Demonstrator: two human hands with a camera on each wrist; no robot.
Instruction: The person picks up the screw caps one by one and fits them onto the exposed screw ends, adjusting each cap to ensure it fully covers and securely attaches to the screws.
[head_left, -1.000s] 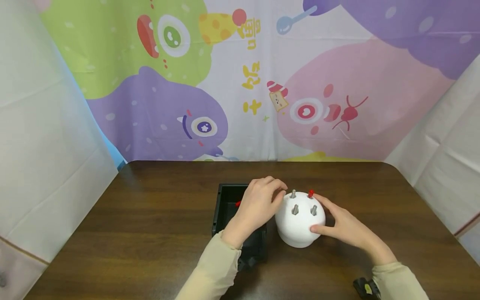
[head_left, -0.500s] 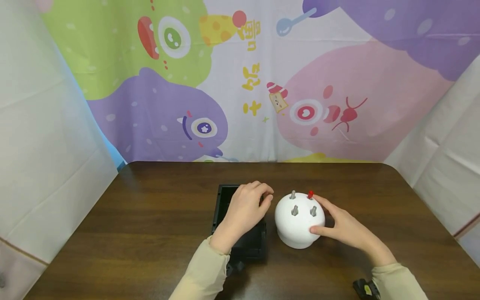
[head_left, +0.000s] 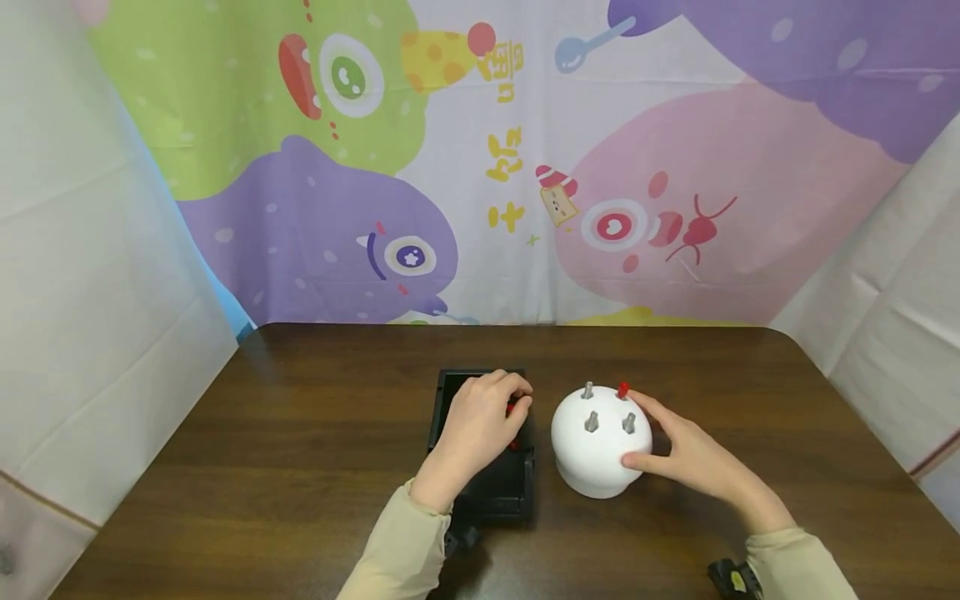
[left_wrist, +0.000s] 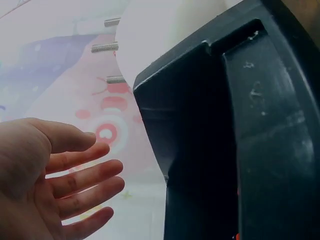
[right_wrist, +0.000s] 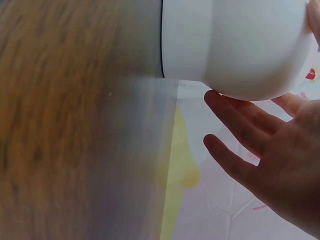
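Observation:
A white, dome-topped object (head_left: pixel 588 462) stands on the table with several metal threaded studs (head_left: pixel 592 422) sticking up from it. A red cap (head_left: pixel 623 390) sits on the far right stud. Thumb and fingers of my right hand (head_left: pixel 693 454) hold the dome from its right side; in the right wrist view the fingers (right_wrist: pixel 240 122) reach along its curved surface. My left hand (head_left: pixel 472 425) is over the black bin (head_left: pixel 491 506), left of the dome. In the left wrist view its fingers (left_wrist: pixel 87 182) are loosely bent around nothing. Red pieces (head_left: pixel 513 445) show inside the bin, partly hidden by this hand.
All of this stands on a brown wooden table (head_left: pixel 300 467). A cartoon-printed curtain (head_left: pixel 510 275) hangs behind its far edge, and white cloth (head_left: pixel 885 317) hangs at the sides. A black strapped device (head_left: pixel 733 577) is at my right wrist.
My left hand has moved left from beside the dome's studs to over the black bin. The right hand and the white object have stayed in place.

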